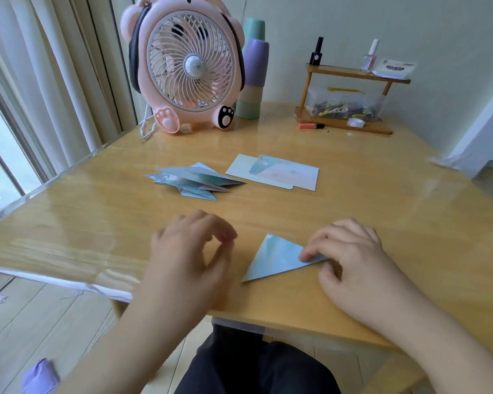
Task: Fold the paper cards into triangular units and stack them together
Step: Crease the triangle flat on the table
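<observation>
folded triangle (pixel 276 258) between hands | right hand (pixel 350 251) pinches its corner | left hand (pixel 191 251) curled, empty

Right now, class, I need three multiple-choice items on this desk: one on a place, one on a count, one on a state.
1. Where does the pile of folded units lie?
A. left of the flat cards
B. on the wooden shelf
C. under the fan

2. How many nail polish bottles stand on the shelf?
A. one
B. two
C. four

3. What is the right hand doing?
A. hanging idle
B. lifting a cup
C. pinching the triangle

Answers: 1 A, pile beside cards; 2 B, black and pink; 3 C, fingers on its corner.
</observation>
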Demonstrator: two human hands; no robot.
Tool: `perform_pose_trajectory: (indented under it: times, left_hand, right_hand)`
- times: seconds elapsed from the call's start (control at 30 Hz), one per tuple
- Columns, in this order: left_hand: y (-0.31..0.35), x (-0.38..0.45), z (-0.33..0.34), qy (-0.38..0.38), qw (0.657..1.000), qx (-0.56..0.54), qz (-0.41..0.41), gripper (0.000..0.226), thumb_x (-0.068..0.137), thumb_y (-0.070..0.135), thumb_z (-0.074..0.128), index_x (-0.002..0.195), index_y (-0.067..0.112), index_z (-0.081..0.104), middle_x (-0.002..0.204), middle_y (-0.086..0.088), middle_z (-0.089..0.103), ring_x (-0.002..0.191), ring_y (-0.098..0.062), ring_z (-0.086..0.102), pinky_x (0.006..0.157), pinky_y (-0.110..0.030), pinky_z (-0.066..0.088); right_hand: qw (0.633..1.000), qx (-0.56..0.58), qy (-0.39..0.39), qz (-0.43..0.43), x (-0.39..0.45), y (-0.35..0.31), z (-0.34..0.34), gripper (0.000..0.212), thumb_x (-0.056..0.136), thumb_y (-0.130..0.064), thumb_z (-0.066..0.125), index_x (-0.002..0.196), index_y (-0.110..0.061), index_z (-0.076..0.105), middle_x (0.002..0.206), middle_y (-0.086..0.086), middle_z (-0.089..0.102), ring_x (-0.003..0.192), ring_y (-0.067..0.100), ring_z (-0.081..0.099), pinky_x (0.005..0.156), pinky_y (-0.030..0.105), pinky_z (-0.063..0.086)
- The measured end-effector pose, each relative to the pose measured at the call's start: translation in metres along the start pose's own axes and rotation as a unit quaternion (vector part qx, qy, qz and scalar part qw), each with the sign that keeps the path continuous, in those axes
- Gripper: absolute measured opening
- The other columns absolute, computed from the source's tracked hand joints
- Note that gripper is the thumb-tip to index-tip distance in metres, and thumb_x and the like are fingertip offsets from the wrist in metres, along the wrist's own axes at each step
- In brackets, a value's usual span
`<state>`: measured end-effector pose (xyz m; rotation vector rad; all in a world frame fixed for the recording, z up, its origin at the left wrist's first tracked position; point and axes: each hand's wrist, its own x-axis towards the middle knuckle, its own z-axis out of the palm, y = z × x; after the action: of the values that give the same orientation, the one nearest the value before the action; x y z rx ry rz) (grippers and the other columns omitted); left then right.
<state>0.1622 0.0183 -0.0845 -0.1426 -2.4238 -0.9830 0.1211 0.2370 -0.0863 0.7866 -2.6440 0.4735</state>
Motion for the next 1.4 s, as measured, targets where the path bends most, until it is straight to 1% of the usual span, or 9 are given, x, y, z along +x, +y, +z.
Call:
perform_pose_trajectory:
  times: [0.13,0.27,0.47,0.67,0.87,1.03,1.13,1.23,1.4]
  left_hand:
    - [0.019,0.003,0.022,-0.111,0.99,0.084,0.009,0.011,0.09,0.037,0.052,0.078,0.036,0.053,0.08,0.019,0.051,0.093,-0.004,0.043,0.089,-0.03,0.021]
    - [0.028,0.004,0.039,-0.136,0.983,0.122,-0.031,0.007,0.091,0.037,0.049,0.088,0.036,0.055,0.081,0.019,0.042,0.095,-0.004,0.031,0.076,-0.027,0.01]
    - [0.012,-0.002,0.019,-0.128,0.982,0.115,-0.077,0.017,0.088,0.04,0.054,0.072,0.039,0.048,0.087,0.02,0.048,0.098,-0.003,0.029,0.08,-0.027,0.011]
    - [0.008,-0.007,0.011,-0.116,0.984,0.125,-0.054,0.014,0.089,0.044,0.053,0.077,0.04,0.046,0.087,0.023,0.045,0.097,-0.004,0.028,0.082,-0.027,0.01]
    - [0.007,-0.007,0.015,-0.114,0.982,0.142,-0.056,0.009,0.091,0.046,0.05,0.098,0.042,0.045,0.091,0.025,0.038,0.103,-0.005,0.029,0.088,-0.028,0.014]
    - [0.004,-0.006,0.016,-0.106,0.983,0.136,-0.061,0.019,0.09,0.048,0.05,0.109,0.044,0.047,0.099,0.024,0.039,0.104,-0.003,0.032,0.087,-0.026,0.014]
    - [0.008,-0.002,0.013,-0.086,0.992,0.074,-0.06,0.01,0.089,0.046,0.051,0.092,0.039,0.045,0.094,0.022,0.047,0.097,-0.001,0.04,0.09,-0.025,0.023]
    - [0.005,0.013,0.005,-0.029,0.99,-0.075,-0.117,0.01,0.087,0.027,0.062,0.08,0.028,0.054,0.076,0.009,0.059,0.071,-0.004,0.052,0.068,-0.014,0.038]
    - [-0.026,0.06,-0.012,0.08,0.973,-0.16,-0.148,0.012,0.085,0.016,0.066,0.088,0.027,0.061,0.061,0.006,0.054,0.045,-0.001,0.042,0.042,-0.012,0.031]
  right_hand:
    - [0.995,0.068,-0.038,0.063,0.001,-0.01,0.0,0.014,0.075,-0.02,0.056,0.074,-0.032,0.064,0.076,-0.023,0.057,0.09,-0.001,0.044,0.086,0.011,0.024]
    - [0.993,0.067,-0.039,0.089,0.011,-0.027,0.009,0.018,0.077,-0.022,0.065,0.065,-0.031,0.054,0.064,-0.013,0.051,0.081,0.005,0.046,0.084,0.025,0.03]
    - [0.986,0.033,-0.03,0.158,0.01,-0.01,-0.002,0.024,0.076,-0.02,0.063,0.057,-0.031,0.053,0.065,-0.01,0.056,0.081,0.007,0.051,0.082,0.027,0.026]
    - [0.983,0.001,-0.032,0.179,0.005,0.005,-0.012,0.019,0.078,-0.021,0.061,0.063,-0.031,0.056,0.069,-0.011,0.057,0.088,0.006,0.048,0.081,0.027,0.023]
    - [0.969,0.05,-0.131,0.201,0.009,-0.006,-0.014,0.024,0.081,-0.051,0.061,0.09,-0.031,0.051,0.09,-0.017,0.044,0.091,0.001,0.041,0.085,0.023,0.028]
    - [0.961,0.104,-0.141,0.212,0.015,-0.009,-0.018,0.019,0.083,-0.039,0.065,0.083,-0.029,0.048,0.086,-0.015,0.053,0.077,0.004,0.049,0.062,0.018,0.037]
    - [0.943,0.243,-0.093,0.208,0.021,-0.011,-0.016,0.015,0.084,-0.021,0.068,0.078,-0.024,0.054,0.068,-0.013,0.06,0.061,0.004,0.051,0.057,0.015,0.04]
    - [0.904,0.373,-0.052,0.203,0.035,-0.021,-0.013,0.014,0.082,-0.011,0.069,0.081,-0.018,0.057,0.061,-0.008,0.063,0.06,0.008,0.057,0.064,0.022,0.044]
    - [0.899,0.401,-0.036,0.175,0.079,-0.026,0.001,0.011,0.087,-0.013,0.065,0.089,-0.023,0.061,0.072,-0.007,0.071,0.075,0.006,0.067,0.076,0.025,0.046]
